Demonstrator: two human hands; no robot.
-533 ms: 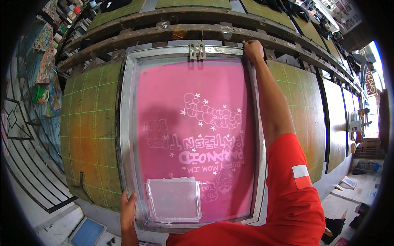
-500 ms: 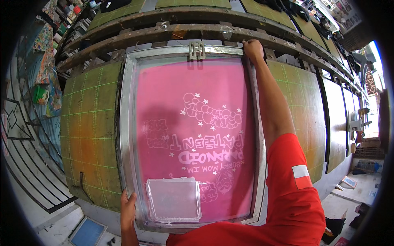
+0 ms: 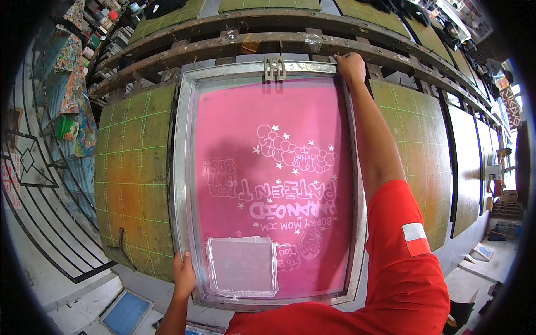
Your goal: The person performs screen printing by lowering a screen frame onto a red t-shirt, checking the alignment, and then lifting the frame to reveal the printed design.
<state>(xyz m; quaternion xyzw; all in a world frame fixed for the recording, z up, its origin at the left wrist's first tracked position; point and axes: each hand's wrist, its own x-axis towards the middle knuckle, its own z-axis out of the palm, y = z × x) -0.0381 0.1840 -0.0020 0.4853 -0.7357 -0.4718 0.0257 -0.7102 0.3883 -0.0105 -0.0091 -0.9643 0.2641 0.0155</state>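
In front of me lies a large silkscreen frame with metal sides and pink mesh. Pale lettering, stars and doodles show on the mesh, upside down to me. A square whitish patch with taped edges covers its lower left. My left hand grips the frame's left side close to the near corner. At the far right corner my right hand is closed, its fingertips beside the wooden rail; what they pinch is hidden. A slotted metal bracket sits on the middle of the far side.
Green-gridded boards flank the frame, one on the left and one on the right. Dark wooden rails run across behind it. A bent metal rod lies on the left board. Lower left, a blue-meshed screen rests below.
The whole view has shifted slightly, placing the frame a little further right. My left hand sits slightly farther up the frame's side. My right hand stays at the far right corner.
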